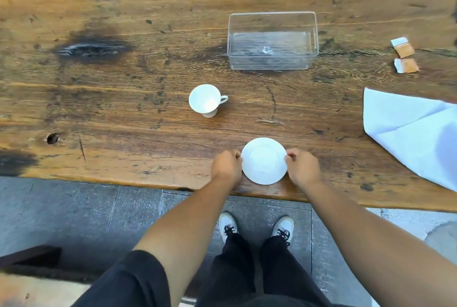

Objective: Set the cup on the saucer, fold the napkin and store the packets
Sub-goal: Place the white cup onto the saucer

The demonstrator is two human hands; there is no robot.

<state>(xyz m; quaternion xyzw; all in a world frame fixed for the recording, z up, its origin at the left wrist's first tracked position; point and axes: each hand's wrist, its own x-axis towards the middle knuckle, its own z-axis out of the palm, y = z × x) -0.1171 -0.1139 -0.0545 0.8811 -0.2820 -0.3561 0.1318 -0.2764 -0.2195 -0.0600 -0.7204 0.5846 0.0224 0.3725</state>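
Observation:
A white saucer (263,160) lies near the front edge of the wooden table (138,89). My left hand (226,164) pinches its left rim and my right hand (302,167) pinches its right rim. A white cup (205,100) stands upright further back and to the left, its handle pointing right, apart from both hands. A clear plastic box (272,40) stands empty at the back centre. Two brown and white packets (402,46) (406,65) lie to the right of the box. A white napkin (410,133) lies spread out at the right edge.
The table has dark burnt knots and a small hole (52,138) at the left. Its front edge runs just below the saucer. Below it are grey paving, my shoes and a dark bench (29,257) at the lower left.

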